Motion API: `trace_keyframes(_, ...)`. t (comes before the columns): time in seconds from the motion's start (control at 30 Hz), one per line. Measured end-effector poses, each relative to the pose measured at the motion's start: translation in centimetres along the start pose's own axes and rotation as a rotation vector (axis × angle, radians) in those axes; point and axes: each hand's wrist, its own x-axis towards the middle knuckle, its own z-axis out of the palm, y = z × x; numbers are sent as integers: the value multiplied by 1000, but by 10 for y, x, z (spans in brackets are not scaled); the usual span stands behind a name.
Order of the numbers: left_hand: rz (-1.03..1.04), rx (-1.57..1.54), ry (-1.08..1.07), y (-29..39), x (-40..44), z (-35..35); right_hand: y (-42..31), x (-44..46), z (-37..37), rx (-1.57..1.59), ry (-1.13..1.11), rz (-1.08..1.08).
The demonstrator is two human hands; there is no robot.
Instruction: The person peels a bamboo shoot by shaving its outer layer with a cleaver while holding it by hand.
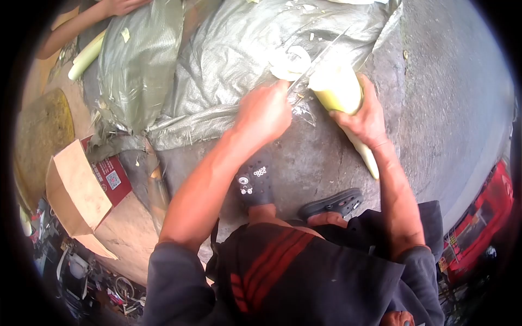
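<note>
The left hand (265,113) is clenching into a fist around the handle end of a knife (317,61), its fingers folding together and hiding the handle, while the blade is slanting away close to the cut end of a pale tapered vegetable (340,98); glare and blur are hiding whether they are touching. The right hand (368,120) is clamping that vegetable, thumb and fingers spreading only as wide as its girth, its thin end running out past the palm. Beside it, white slices (290,63) are lying on a silvery sheet (217,70)
</note>
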Motion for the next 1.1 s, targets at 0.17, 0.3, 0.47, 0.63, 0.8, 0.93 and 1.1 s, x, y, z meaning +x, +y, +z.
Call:
trace_keyframes(0.17, 29, -14, 38, 3, -62, 4, 4, -4, 7, -252, 113, -142)
trace_keyframes(0.3, 28, 6, 32, 4, -105, 10, -11, -8, 7, -102, 3, 43)
trace_keyframes(0.47, 6, -18, 3, 2, -132, 7, -11, -6, 11, -91, 42, 66)
trace_keyframes(0.63, 1, -15, 2, 4, -125, 10, -15, -5, 7, -115, 6, 77)
trace_keyframes(0.8, -29, -20, 0, 3, -109, 15, -16, -2, 4, -123, -24, 83)
trace_keyframes(0.93, -11, -33, -21, 9, -119, 3, -9, -2, 6, -104, 0, 79)
trace_keyframes(1.1, -5, 8, -10, 15, -125, 2, -17, 0, 5, -110, -29, 120)
